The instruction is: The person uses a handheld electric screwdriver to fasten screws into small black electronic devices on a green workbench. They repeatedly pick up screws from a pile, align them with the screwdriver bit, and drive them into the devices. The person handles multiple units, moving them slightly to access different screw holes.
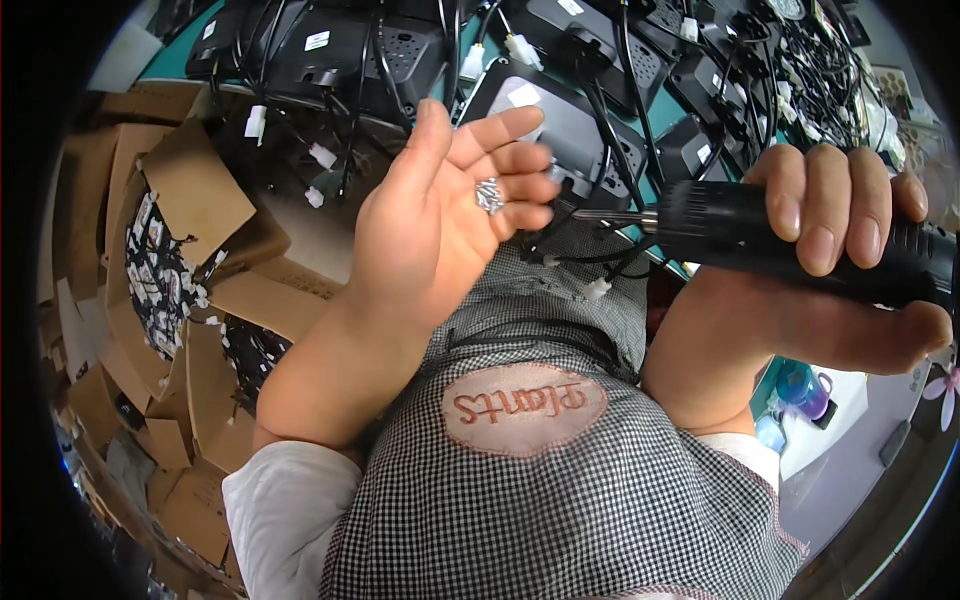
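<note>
My left hand (pixel 440 220) is raised palm up with the fingers loosely curled, and a small pile of silver screws (pixel 489 195) rests at the base of the fingers. My right hand (pixel 820 270) is wrapped around a black electric screwdriver (pixel 730 230) held sideways. Its metal bit (pixel 612 216) points left toward the fingertips of my left hand, a short gap away. Beyond both hands lies a dark grey plastic device (pixel 570 125) with black cables on a teal bench.
Several more black devices (pixel 340 50) with cables and white connectors cover the bench (pixel 175 60) at the top. Open cardboard boxes (pixel 190 190) holding small wired parts stand at the left. A checked apron (pixel 520 470) fills the lower middle. A purple cup (pixel 803 388) sits lower right.
</note>
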The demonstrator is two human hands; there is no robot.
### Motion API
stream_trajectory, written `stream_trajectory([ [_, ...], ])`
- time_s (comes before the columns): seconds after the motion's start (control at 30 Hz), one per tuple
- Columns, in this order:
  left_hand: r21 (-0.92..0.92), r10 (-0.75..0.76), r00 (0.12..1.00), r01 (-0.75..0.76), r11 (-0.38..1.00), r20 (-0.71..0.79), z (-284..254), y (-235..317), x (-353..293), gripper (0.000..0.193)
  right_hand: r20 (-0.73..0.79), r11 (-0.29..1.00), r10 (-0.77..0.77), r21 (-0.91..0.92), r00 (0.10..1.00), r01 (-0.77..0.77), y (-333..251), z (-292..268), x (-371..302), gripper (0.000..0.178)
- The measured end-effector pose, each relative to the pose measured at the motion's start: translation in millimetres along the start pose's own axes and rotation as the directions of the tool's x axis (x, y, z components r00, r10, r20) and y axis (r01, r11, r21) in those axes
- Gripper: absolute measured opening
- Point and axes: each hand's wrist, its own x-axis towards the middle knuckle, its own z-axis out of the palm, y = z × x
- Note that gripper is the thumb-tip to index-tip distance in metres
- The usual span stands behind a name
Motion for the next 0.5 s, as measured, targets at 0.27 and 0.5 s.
stream_trajectory([
  [0.27,-0.006,0.015,0.999,-0.014,1.0,0.029,20.1,-3.1,-14.0,0.077,0.043,0.992,0.101,-0.081,0.994,-0.098,25.5,9.1,10.3,0.062],
  [0.5,0.033,0.005,0.998,-0.007,0.999,0.069,21.6,-8.4,-13.7,0.068,0.005,0.996,0.083,-0.045,0.997,-0.083,31.9,5.8,7.1,0.06],
])
